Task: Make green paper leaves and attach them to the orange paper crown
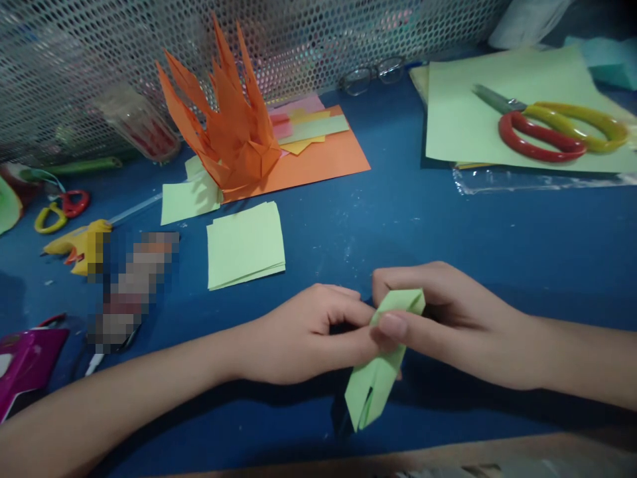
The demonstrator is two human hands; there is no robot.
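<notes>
A folded strip of light green paper (377,385) is held tilted above the blue table near its front edge. My left hand (308,335) pinches its middle from the left, with thumb and fingers closed. My right hand (448,325) grips the upper part, its thumb pressed on top beside my left thumb and its fingers curled behind. The paper's lower end has a narrow slit and points toward the front edge. Left of the hands lies a stack of green paper squares (246,247).
Behind stands an orange folded-paper piece (233,126) on orange paper (343,149). Large scissors (547,126) rest on green sheets (452,113) at back right. A yellow glue gun (89,245), small scissors (62,209) and a jar (142,126) are left; glasses (373,76) lie by the mesh (318,40).
</notes>
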